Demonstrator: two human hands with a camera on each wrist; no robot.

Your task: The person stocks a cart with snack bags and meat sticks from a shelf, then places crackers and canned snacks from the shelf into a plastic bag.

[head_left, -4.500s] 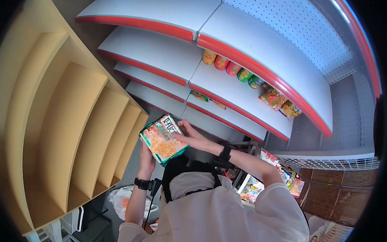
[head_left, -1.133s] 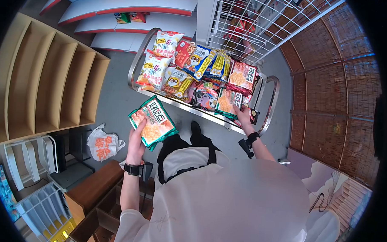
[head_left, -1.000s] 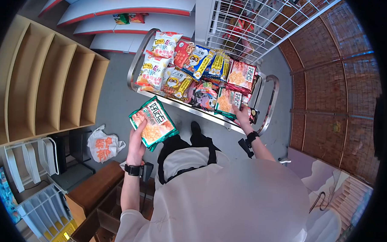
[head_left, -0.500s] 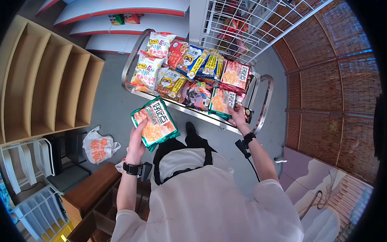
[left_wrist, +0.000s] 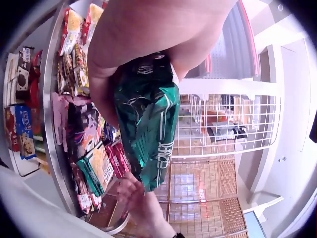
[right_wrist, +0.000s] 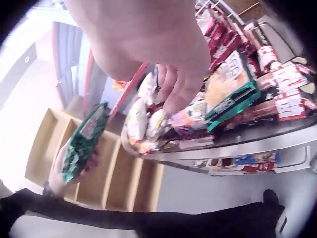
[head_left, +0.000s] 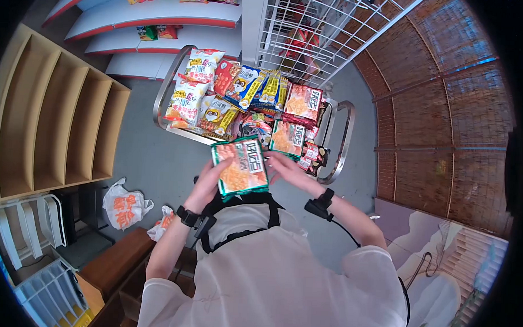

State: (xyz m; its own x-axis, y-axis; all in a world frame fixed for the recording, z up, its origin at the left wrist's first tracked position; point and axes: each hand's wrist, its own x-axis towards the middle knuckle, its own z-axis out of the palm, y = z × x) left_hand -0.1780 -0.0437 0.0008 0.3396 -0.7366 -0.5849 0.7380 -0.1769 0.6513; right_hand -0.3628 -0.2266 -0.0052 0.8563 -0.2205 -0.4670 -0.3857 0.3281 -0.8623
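My left hand [head_left: 208, 184] grips a green biscuit packet [head_left: 241, 171] in front of my waist, thumb across its printed front. The left wrist view shows this packet's green side [left_wrist: 148, 129] close up. My right hand [head_left: 288, 170] is by the packet's right edge in the head view, its fingers loosely bent. In the right wrist view the right hand [right_wrist: 143, 37] holds nothing, and the green packet [right_wrist: 86, 141] appears well to its left. A similar green biscuit packet [head_left: 287, 138] lies on the metal cart [head_left: 347, 143], just beyond the right hand.
White snack bags [head_left: 186, 103], blue bags [head_left: 244, 85] and a red biscuit packet [head_left: 303, 101] also lie on the cart. A wire grid [head_left: 335, 33] rises behind it. Wooden shelves [head_left: 70, 116] stand left, white shelves [head_left: 157, 13] at the back. A plastic bag [head_left: 124, 205] lies on the floor.
I have turned from the shelves to the cart. My right hand has left the green packet on the cart and come back towards my body. My left hand has brought its packet rightward.
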